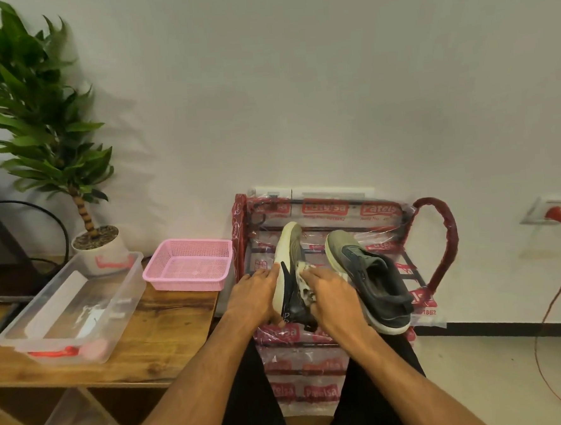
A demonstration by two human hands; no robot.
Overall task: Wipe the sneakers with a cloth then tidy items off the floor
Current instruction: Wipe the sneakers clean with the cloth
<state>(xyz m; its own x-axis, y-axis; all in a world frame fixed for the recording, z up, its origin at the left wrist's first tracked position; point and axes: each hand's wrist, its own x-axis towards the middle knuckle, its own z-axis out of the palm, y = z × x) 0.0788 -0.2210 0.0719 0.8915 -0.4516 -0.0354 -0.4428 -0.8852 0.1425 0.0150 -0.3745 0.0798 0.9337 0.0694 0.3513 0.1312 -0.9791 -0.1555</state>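
Cloth — crumpled, speckled — on pale-soled sneaker

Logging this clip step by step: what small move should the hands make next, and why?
Probably slide the cloth along the sneaker toward its toe. The left hand holds that sneaker tipped on its side, the right hand presses the cloth against its upper near the laces, and the toe stretch beyond the cloth is uncovered.
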